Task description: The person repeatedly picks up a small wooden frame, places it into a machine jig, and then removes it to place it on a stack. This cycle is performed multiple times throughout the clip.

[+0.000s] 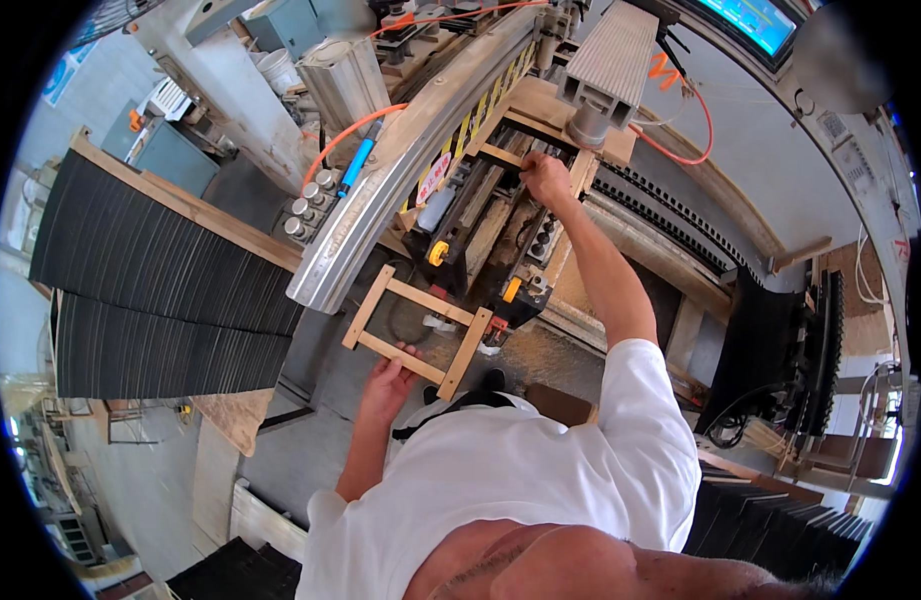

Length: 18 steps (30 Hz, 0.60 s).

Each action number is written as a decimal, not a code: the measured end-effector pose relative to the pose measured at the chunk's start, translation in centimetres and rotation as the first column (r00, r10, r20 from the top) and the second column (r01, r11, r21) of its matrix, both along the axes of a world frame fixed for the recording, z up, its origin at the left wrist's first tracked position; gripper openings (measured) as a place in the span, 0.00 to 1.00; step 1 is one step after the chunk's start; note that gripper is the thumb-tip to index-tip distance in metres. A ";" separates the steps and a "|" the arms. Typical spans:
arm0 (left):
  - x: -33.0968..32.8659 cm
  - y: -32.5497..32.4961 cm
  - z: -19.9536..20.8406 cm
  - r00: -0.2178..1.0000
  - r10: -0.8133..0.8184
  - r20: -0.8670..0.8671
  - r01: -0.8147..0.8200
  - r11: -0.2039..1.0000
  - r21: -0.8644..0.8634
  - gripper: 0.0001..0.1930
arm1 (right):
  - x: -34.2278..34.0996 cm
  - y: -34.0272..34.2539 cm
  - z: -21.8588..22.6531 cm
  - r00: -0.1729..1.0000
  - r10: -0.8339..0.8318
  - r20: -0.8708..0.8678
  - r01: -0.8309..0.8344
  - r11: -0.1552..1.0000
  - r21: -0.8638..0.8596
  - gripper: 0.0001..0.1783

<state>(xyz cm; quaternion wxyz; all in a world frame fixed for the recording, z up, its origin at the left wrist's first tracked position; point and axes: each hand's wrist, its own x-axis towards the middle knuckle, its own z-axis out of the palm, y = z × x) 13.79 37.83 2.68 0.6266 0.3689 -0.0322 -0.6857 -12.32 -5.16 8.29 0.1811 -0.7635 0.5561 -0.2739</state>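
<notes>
One hand, my left [385, 385], pinches the near rail of a wooden frame [466, 350], which lies ahead and rightward of it, its long rails slanting toward me at their right ends, on my side of a yellow knob [512, 290]. Well beyond, my right hand [548, 182] curls beside a wooden bar [502, 156], fingertips too obscured to tell whether it grips.

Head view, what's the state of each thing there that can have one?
Left hand: gripping the wooden frame
Wooden frame: four bars joined, middle open
Right hand: at the machine, grip unclear
Screen: lit
Red hose: curved
Black sheets: stacked
</notes>
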 end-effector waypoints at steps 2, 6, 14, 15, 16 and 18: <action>1.4 0.8 -1.1 1.000 0.003 -0.011 -0.003 1.000 0.003 0.17 | 0.2 0.2 0.3 1.000 0.017 0.009 -0.017 1.000 -0.006 0.10; 3.9 1.3 -2.8 1.000 0.010 -0.017 -0.010 1.000 0.010 0.16 | -0.1 -0.2 0.5 1.000 0.020 0.021 -0.020 1.000 0.005 0.10; 7.4 3.2 -5.3 1.000 0.007 0.029 -0.009 0.998 0.065 0.16 | -0.2 0.2 -0.5 0.992 0.127 0.028 -0.122 0.984 -0.127 0.10; 7.8 3.3 -5.6 0.999 0.003 0.040 -0.006 0.997 0.074 0.16 | -0.4 0.0 -0.5 0.989 0.149 -0.007 -0.149 0.978 -0.145 0.10; 8.0 3.2 -5.9 0.999 0.001 0.052 -0.005 0.996 0.084 0.16 | -0.6 -0.3 -0.4 0.984 0.172 -0.044 -0.177 0.971 -0.163 0.10; 8.2 3.1 -6.6 0.996 -0.024 0.081 0.019 0.998 0.066 0.15 | -1.1 -0.4 -0.5 0.974 0.205 -0.098 -0.220 0.959 -0.179 0.10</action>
